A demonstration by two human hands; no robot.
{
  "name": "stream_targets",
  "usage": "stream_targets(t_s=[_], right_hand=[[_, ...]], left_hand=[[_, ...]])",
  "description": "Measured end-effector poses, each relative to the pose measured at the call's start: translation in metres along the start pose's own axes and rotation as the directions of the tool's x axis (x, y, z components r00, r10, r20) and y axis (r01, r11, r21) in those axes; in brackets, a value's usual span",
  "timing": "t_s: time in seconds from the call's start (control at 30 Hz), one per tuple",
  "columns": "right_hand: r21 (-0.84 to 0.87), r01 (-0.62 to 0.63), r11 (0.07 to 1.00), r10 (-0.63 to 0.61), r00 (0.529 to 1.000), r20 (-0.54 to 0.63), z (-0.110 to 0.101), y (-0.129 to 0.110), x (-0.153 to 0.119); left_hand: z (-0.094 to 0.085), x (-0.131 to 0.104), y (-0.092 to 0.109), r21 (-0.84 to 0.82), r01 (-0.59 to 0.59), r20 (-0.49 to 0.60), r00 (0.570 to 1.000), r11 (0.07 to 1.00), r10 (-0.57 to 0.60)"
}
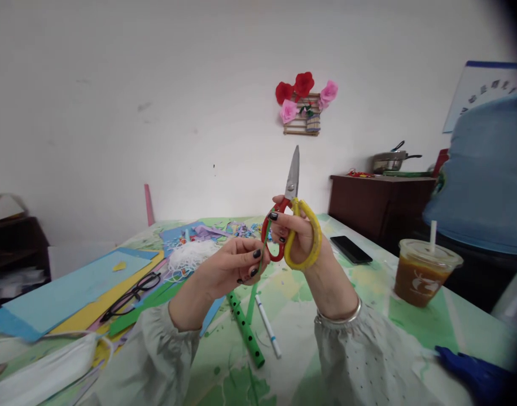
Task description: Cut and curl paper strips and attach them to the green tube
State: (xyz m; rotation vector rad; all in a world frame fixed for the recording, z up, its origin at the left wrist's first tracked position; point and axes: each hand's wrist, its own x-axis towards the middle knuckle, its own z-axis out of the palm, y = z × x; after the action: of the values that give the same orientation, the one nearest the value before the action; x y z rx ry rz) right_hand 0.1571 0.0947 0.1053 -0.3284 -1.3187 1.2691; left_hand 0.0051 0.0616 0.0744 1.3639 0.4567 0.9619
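Note:
My left hand (242, 261) is closed, pinching a thin green paper strip (263, 251) that runs up toward my other hand. My right hand (299, 228) is closed round scissors (292, 175) with one red and one yellow handle. Their blades point upward and look shut. The right thumb also presses near the strip's upper end. Below my hands, a green paper tube with black dots (246, 332) lies on the table, with another green strip (252, 304) beside it. A white marker with blue ends (267, 326) rests just to the right.
Colored paper sheets (72, 293), black-framed glasses (134, 294), white string (188, 259) and paper scraps (245, 229) cover the left and back. A face mask (47, 369) lies front left. On the right are a phone (350, 250), an iced drink cup (423, 273) and a dark blue object (474, 369).

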Motion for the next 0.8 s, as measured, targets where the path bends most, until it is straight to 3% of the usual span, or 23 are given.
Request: stream_targets(t_s=[0.1, 0.2, 0.3, 0.43, 0.6, 0.8], right_hand=[[0.039, 0.008, 0.999, -0.008, 1.000, -0.003, 0.000, 0.001, 0.000], [-0.015, 0.085, 0.996, -0.086, 0.996, -0.040, 0.001, 0.001, -0.003], [-0.226, 0.145, 0.963, -0.162, 0.985, -0.059, 0.003, -0.005, -0.010], [-0.487, 0.120, 0.865, -0.083, 0.992, 0.097, 0.006, -0.014, -0.021], [-0.786, 0.224, 0.577, -0.044, 0.969, 0.244, 0.010, -0.012, -0.026], [-0.907, 0.356, 0.225, -0.104, 0.934, 0.341, 0.014, -0.008, -0.029]], left_hand=[[0.001, 0.001, 0.001, 0.014, -0.003, -0.036, 0.999, 1.000, 0.003], [0.005, 0.001, 0.005, 0.064, -0.084, -0.157, 0.983, 0.994, 0.093], [0.005, 0.000, 0.011, 0.170, -0.260, -0.332, 0.893, 0.950, 0.304], [-0.001, -0.004, 0.023, 0.284, -0.405, -0.431, 0.756, 0.869, 0.493], [-0.008, -0.008, 0.032, 0.327, -0.480, -0.468, 0.666, 0.814, 0.581], [-0.014, -0.010, 0.036, 0.326, -0.521, -0.484, 0.624, 0.789, 0.613]])
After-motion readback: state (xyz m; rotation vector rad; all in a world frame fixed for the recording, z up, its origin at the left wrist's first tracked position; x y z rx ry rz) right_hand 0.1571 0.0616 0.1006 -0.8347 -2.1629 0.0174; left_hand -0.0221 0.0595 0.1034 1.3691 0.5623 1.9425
